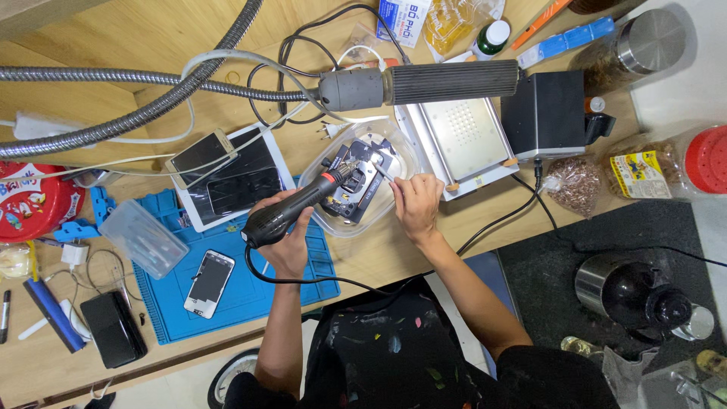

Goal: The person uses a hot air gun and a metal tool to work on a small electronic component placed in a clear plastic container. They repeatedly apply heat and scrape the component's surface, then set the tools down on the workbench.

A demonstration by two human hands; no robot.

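Both hands crowd inside clear tray (333,226) rim, little room

Cluttered wooden workbench (151,34), pale floor (174,390) below.

Blue mat (250,291) with white phone (209,283); black wallet (113,329); red-lidded jar (693,163).

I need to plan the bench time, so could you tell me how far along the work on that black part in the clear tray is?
Done: the black part already lies in the clear tray. In hand: the left hand aims a black heat tool at it, while the right hand works it with thin tweezers. Left: the part remains in the tray under the tools, and two phones wait untouched nearby.
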